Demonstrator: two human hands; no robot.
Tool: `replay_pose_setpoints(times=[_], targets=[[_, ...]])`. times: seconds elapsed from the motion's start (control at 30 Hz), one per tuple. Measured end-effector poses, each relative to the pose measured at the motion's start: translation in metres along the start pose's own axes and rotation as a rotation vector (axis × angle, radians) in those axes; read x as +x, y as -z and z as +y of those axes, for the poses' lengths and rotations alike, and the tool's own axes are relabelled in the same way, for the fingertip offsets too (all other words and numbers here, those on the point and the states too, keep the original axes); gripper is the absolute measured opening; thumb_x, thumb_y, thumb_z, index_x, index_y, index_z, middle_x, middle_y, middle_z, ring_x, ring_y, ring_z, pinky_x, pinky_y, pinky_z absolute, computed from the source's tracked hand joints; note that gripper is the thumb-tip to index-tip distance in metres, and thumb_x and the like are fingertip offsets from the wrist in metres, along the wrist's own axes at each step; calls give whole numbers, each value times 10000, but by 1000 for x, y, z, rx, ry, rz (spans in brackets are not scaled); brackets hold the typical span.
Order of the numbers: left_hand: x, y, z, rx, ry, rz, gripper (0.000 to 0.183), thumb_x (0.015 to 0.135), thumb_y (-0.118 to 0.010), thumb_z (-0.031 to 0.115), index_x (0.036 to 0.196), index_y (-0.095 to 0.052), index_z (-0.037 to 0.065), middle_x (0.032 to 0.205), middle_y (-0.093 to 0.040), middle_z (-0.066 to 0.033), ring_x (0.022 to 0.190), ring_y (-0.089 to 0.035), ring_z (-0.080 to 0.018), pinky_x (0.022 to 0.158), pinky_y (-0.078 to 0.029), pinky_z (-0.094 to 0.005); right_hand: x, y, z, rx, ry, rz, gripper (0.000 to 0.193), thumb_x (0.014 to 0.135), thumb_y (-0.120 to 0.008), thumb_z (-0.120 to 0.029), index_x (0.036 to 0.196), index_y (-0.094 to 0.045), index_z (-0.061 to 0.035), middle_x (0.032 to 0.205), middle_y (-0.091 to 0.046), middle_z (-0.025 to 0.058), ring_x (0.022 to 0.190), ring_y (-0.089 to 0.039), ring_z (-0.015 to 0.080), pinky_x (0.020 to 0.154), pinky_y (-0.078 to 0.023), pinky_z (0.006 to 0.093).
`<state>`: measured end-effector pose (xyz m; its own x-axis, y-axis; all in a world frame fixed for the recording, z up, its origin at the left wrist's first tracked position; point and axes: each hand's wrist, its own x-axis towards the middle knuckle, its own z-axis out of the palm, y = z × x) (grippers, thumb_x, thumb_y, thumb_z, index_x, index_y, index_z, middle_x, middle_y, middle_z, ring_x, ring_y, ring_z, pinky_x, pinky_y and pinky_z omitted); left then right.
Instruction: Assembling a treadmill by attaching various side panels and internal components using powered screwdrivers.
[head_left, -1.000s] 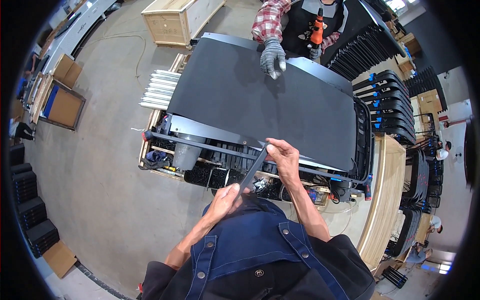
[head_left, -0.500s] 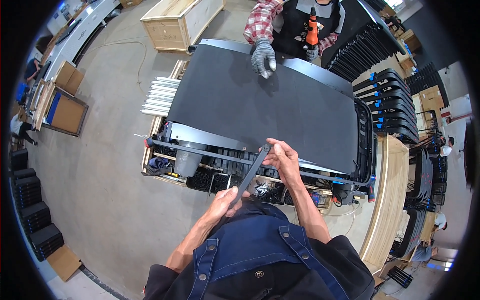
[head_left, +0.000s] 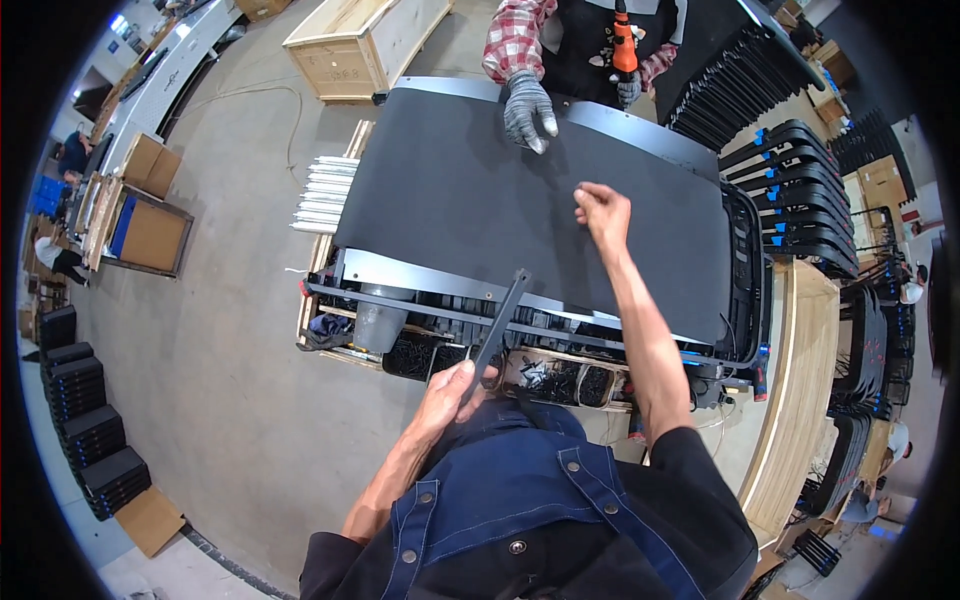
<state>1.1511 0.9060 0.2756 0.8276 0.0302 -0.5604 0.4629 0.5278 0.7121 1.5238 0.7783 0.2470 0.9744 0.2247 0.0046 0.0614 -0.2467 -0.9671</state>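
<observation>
Overhead fisheye view of a workshop. Biggest thing in shot: a wide flat black treadmill deck with a dark belt and grey metal frame (head_left: 470, 200), lying across a low wooden table (head_left: 345, 150) w/ its motor end toward the wearer. Right of it, rows of black moulded plastic parts with blue clips (head_left: 800, 190) on a long pale wooden bench (head_left: 795, 400). Top centre, a pale plywood crate (head_left: 360, 45) on the concrete floor. At the deck's left edge, a bundle of silver-grey metal tubes (head_left: 322, 195).

Across the deck a co-worker in a red plaid sleeve rests a grey-gloved hand (head_left: 527, 108) flat on the belt, and holds an orange power driver (head_left: 624, 45) in the other.

Step in hand looks like fitting at the deck's near end. Next move prob. calls for lining the long narrow black bar (head_left: 497, 335) up against the front frame rail, w/ both hands steadying it.

Left hand (head_left: 450, 390): closed round the lower end of that bar, which angles up and away until its tip meets the frame rail. Right hand (head_left: 600, 210): arm stretched out over the belt, fingers curled into a loose fist, resting on or just above the belt; can't tell if it pinches anything small.
</observation>
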Motion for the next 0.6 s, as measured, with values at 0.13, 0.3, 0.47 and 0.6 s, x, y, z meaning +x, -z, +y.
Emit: replay_pose_setpoints(times=[0.13, 0.3, 0.47, 0.6], targets=[[0, 8, 12, 106, -259, 77, 393, 1045, -546, 370, 1177, -616, 7, 682, -541, 1, 563, -467, -74, 518, -371, -222, 7, 11, 6, -172, -169, 1, 316, 878, -695, -96, 1163, -698, 41, 897, -748, 117, 637, -670, 117, 564, -551, 261], [-4, 11, 76, -14, -858, 176, 210, 1030, -589, 232, 1146, -519, 71, 832, -562, -57, 643, -542, -142, 617, -471, -297, -134, 20, -17, 113, -137, -303, 328, 924, -668, -126, 1223, -656, 8, 904, -719, 84, 717, -663, 127, 615, -552, 268], [10, -39, 106, -543, -798, 157, 187, 1032, -571, 218, 1140, -462, 110, 944, -568, -74, 793, -601, -180, 755, -541, -380, -276, 11, -43, 61, 183, -445, 383, 950, -686, -272, 1237, -629, -24, 850, -697, 62, 715, -624, 155, 664, -532, 323], [48, -40, 43, -159, -535, 122, 236, 1055, -537, 242, 1190, -517, 49, 1057, -617, -84, 954, -638, -193, 845, -554, -381, -338, 54, -31, -123, -333, -397, 322, 954, -687, -277, 1116, -653, -1, 693, -580, 17, 654, -525, 111, 590, -447, 312]])
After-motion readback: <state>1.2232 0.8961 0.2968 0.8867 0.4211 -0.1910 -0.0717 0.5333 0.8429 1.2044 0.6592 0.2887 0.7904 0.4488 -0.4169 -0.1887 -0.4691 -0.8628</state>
